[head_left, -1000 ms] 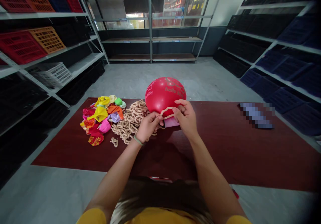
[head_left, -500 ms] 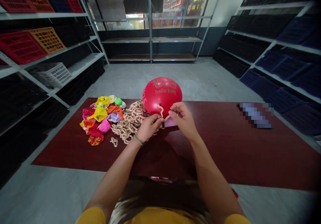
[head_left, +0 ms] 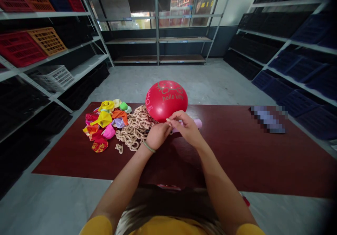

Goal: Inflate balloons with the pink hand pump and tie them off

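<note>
A red inflated balloon (head_left: 166, 100) printed with "hello kitty" stands above the table, its lower end between my hands. My left hand (head_left: 158, 136) is closed at the balloon's base, and my right hand (head_left: 185, 128) pinches there from the other side. The neck itself is hidden by my fingers. A pale pink tube (head_left: 194, 124) sticks out behind my right hand. Just left of my left hand lies a heap of beige looped ties (head_left: 135, 129), and beyond it a pile of limp, many-coloured balloons (head_left: 105, 121).
Everything lies on a long dark red table (head_left: 237, 150), with a pixelated flat object (head_left: 268, 119) at its right. Metal shelves with plastic crates (head_left: 21, 49) line the left side, dark blue crates (head_left: 297, 70) the right, and bare shelves stand ahead.
The balloon has shifted left and turned. The pink tube now reaches out to the right of my right hand. The beige loop at the balloon's neck no longer shows, and my fingers have closed in.
</note>
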Motion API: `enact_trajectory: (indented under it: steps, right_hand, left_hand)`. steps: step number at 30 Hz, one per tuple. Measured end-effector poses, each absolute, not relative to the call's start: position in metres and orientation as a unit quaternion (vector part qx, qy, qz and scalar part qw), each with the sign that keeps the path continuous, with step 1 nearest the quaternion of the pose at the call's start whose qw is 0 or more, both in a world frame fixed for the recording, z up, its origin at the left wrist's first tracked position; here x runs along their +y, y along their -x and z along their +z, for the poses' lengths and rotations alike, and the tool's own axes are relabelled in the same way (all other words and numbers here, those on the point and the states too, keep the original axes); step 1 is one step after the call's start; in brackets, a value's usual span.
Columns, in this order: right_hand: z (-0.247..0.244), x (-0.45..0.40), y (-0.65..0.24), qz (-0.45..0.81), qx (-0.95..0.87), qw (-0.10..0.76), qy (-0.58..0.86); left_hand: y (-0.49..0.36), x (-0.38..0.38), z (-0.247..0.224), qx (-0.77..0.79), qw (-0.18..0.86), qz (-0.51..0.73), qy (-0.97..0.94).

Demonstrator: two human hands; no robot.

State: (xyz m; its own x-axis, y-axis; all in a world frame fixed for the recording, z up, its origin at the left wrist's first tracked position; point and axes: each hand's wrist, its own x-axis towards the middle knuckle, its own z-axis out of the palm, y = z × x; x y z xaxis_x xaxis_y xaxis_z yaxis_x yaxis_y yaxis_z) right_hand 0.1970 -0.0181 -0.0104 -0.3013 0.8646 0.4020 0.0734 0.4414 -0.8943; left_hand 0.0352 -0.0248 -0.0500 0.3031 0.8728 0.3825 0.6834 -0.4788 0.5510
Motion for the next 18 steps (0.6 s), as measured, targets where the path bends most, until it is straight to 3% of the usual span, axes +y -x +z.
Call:
enact_trajectory:
  steps: [3,9,18]
  right_hand:
    - [-0.013,-0.012,-0.205,0.311,-0.719,0.521,0.338]
    - [-0.015,-0.011,-0.211,0.112,-0.808,0.46,0.351]
    - [-0.022,-0.015,-0.205,-0.002,-0.82,0.441,0.365]
  left_hand:
    - [-0.032,-0.026,-0.047,0.502,0.23,0.391,-0.736]
    - [-0.029,-0.025,-0.045,0.496,0.395,0.464,-0.619]
    - [-0.029,-0.023,-0.05,0.495,0.417,0.475,-0.596]
